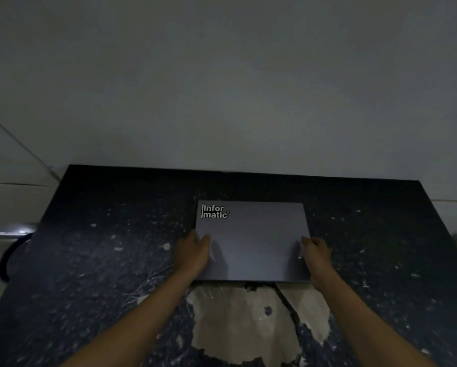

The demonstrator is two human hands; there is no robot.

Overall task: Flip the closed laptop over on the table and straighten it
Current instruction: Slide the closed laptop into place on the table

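A closed grey laptop [252, 239] lies flat on the dark table [103, 247], its plain lid up with a white "Informatic" sticker at the far left corner. My left hand [194, 254] grips its left edge, thumb on top of the lid. At the right edge, my right hand [316, 254] holds on the same way. The laptop's edges run nearly square to the table's far edge.
The table's dark covering is scuffed and torn, with a large pale worn patch [248, 321] just in front of the laptop. A pale wall [222, 88] rises behind the table's far edge. A dark curved object [10, 255] sits off the left side.
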